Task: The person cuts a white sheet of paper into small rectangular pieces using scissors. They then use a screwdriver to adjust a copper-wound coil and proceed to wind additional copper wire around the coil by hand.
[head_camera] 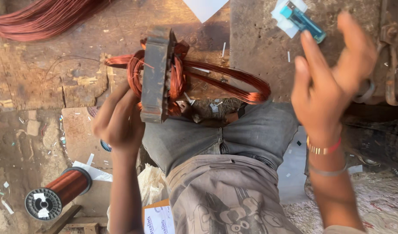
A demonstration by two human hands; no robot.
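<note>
While the head view looks straight down over the person's lap, the motor stator, a dark stack of rusty metal plates standing on edge, sits at the near rim of the worn wooden tabletop, just above the knees in grey jeans. Copper wire coils are threaded through the stator: tight loops bulge on its left face, and long loops stretch away to its right, lying across the tabletop. The left hand grips the stator from the lower left, its fingers curled and clamped against the stator's edge and the coil beside it. The right hand is raised well to the right of the stator, touching nothing, blurred, its fingers spread apart; a red and gold bracelet circles the wrist. Far above and to the right of the stator lies a small blue object on white paper. Below and to the left of the stator, a spool of copper wire lies on its side. A loose hank of copper wire lies at the upper left of the stator.
</note>
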